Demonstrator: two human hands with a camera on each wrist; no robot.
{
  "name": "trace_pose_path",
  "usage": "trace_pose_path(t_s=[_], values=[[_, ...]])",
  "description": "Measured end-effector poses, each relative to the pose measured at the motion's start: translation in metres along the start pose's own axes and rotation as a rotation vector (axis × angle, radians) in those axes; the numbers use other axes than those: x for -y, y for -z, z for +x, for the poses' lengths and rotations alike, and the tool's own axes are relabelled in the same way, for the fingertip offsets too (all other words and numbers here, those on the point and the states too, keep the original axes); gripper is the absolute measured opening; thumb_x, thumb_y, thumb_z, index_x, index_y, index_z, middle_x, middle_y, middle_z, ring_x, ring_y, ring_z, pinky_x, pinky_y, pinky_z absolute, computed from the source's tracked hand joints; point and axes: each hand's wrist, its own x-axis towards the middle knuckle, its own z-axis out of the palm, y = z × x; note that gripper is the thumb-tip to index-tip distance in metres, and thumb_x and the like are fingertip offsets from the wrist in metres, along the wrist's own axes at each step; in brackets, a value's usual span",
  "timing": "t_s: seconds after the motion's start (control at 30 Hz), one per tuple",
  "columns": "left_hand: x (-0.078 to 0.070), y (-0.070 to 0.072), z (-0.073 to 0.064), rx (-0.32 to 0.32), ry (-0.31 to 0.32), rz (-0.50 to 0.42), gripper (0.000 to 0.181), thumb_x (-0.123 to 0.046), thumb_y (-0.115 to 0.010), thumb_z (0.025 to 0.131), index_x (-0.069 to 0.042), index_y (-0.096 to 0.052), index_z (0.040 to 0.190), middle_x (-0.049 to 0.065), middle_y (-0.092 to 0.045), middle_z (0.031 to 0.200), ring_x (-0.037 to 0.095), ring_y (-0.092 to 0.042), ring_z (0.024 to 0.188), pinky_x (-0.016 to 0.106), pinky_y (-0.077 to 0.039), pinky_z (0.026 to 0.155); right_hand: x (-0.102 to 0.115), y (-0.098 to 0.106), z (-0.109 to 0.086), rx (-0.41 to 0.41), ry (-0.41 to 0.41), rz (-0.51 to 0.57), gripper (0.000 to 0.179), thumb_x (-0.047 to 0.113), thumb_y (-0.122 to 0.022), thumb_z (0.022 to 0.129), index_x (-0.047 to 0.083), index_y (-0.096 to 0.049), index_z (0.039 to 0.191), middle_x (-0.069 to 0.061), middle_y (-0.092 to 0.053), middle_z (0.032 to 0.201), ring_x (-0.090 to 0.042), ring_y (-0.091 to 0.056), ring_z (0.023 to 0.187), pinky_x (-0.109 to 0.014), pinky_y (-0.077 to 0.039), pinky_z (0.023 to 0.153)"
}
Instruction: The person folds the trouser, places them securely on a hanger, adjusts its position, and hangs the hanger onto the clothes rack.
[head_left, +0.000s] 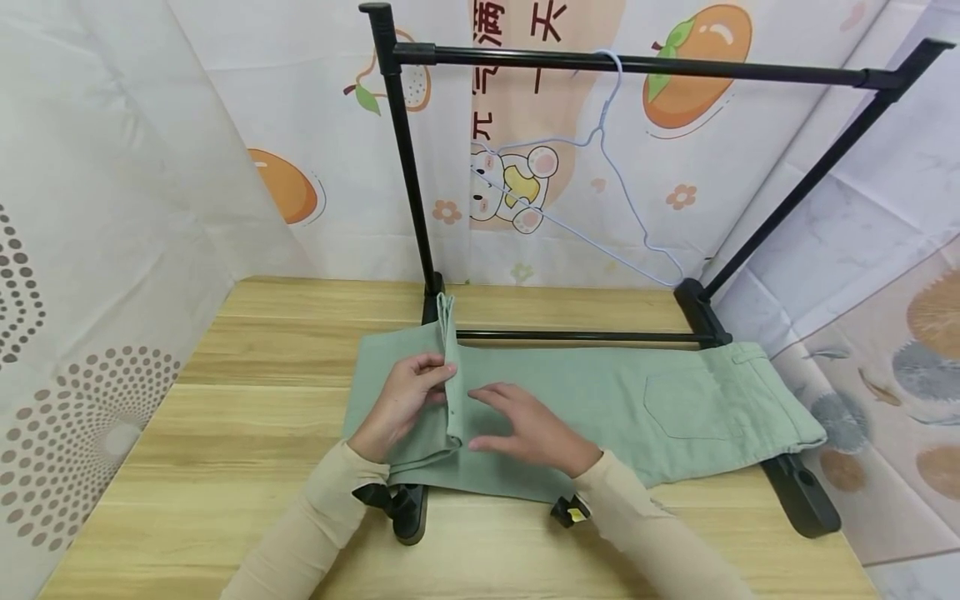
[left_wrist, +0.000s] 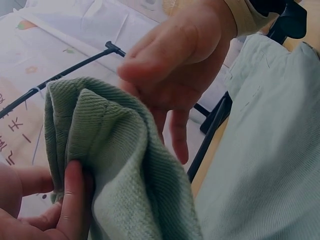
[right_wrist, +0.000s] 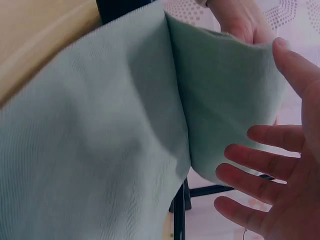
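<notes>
Pale green trousers [head_left: 555,400] lie lengthwise across the table, with the pocket and waistband end at the right. Toward the left, the leg is folded back and its layered edge [head_left: 454,400] stands up. My left hand [head_left: 408,396] pinches that raised edge between thumb and fingers; the left wrist view shows the fingertips [left_wrist: 74,185] against the stacked cloth. Just to its right, my right hand [head_left: 525,425] hovers over the trousers with fingers spread, holding nothing. In the right wrist view its straight fingers [right_wrist: 255,182] are close beside the raised cloth [right_wrist: 225,100].
A black clothes rack [head_left: 408,167] stands on the wooden table [head_left: 247,417], its feet partly under the trousers. From its top bar hangs a light blue wire hanger [head_left: 603,125]. Printed curtains [head_left: 337,250] enclose the back and sides.
</notes>
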Motion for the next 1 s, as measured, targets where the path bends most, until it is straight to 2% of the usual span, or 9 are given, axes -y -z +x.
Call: trace_pose_path(t_s=[0.2,0.33,0.47,0.67,0.73,0.83,0.93,1.0], values=[[0.000,0.000,-0.002,0.005,-0.009,-0.024,0.028,-0.009,-0.059,0.097,0.008,-0.056,0.118,-0.003,-0.064,0.088,0.007,-0.065,0.077,0.023,-0.057,0.069,0.009,-0.005,0.001,0.003,0.006,0.013,0.072,0.050,-0.071,0.084,0.008,-0.052,0.139,-0.008,-0.056,0.139,-0.024,-0.052,0.129,-0.044,-0.045,0.105],[0.000,-0.001,-0.002,0.000,-0.009,-0.035,0.029,-0.008,-0.059,0.096,0.008,-0.055,0.120,-0.002,-0.064,0.089,0.007,-0.065,0.077,0.023,-0.057,0.070,0.014,-0.009,0.003,-0.036,0.024,0.025,0.071,0.049,-0.073,0.082,0.009,-0.054,0.137,-0.005,-0.059,0.134,-0.021,-0.054,0.126,-0.042,-0.047,0.103],[0.001,-0.001,-0.002,0.001,-0.013,-0.060,0.028,-0.007,-0.059,0.096,0.008,-0.054,0.119,-0.002,-0.065,0.088,0.008,-0.065,0.077,0.023,-0.057,0.069,0.018,-0.015,0.004,-0.126,0.051,-0.011,0.067,0.049,-0.075,0.080,0.009,-0.059,0.131,-0.003,-0.063,0.126,-0.018,-0.059,0.117,-0.038,-0.050,0.098],[0.001,-0.001,-0.002,0.001,-0.015,-0.097,0.022,-0.007,-0.058,0.097,0.006,-0.053,0.114,-0.004,-0.065,0.084,0.008,-0.065,0.075,0.023,-0.057,0.068,0.024,-0.028,0.007,-0.323,0.100,-0.160,0.062,0.052,-0.076,0.079,0.004,-0.066,0.116,-0.005,-0.069,0.109,-0.017,-0.065,0.101,-0.032,-0.055,0.085],[0.000,-0.001,-0.003,-0.004,-0.019,-0.105,0.020,-0.007,-0.058,0.097,0.005,-0.053,0.112,-0.005,-0.064,0.083,0.008,-0.064,0.074,0.023,-0.057,0.068,0.026,-0.031,0.009,-0.366,0.110,-0.193,0.056,0.048,-0.076,0.080,0.004,-0.067,0.113,-0.005,-0.070,0.104,-0.017,-0.065,0.097,-0.031,-0.055,0.082],[-0.001,-0.001,-0.004,-0.010,-0.025,-0.118,0.018,-0.006,-0.057,0.096,0.005,-0.053,0.111,-0.005,-0.064,0.082,0.008,-0.064,0.074,0.023,-0.057,0.068,0.029,-0.035,0.010,-0.409,0.110,-0.191,0.038,0.033,-0.075,0.081,0.005,-0.068,0.106,-0.004,-0.069,0.098,-0.016,-0.065,0.090,-0.029,-0.055,0.077],[-0.002,-0.001,-0.005,-0.004,-0.033,-0.128,0.019,-0.005,-0.058,0.096,0.006,-0.052,0.110,-0.005,-0.064,0.081,0.008,-0.064,0.073,0.023,-0.056,0.067,0.031,-0.038,0.011,-0.445,0.113,-0.178,0.022,0.019,-0.070,0.080,0.006,-0.068,0.097,-0.002,-0.067,0.090,-0.014,-0.061,0.080,-0.026,-0.052,0.068],[-0.002,-0.001,-0.005,-0.002,-0.032,-0.135,0.018,-0.005,-0.058,0.096,0.006,-0.052,0.109,-0.005,-0.064,0.081,0.008,-0.064,0.073,0.022,-0.056,0.066,0.032,-0.039,0.011,-0.465,0.115,-0.186,0.013,0.016,-0.069,0.081,0.008,-0.067,0.092,0.000,-0.065,0.085,-0.012,-0.058,0.076,-0.024,-0.049,0.064]])
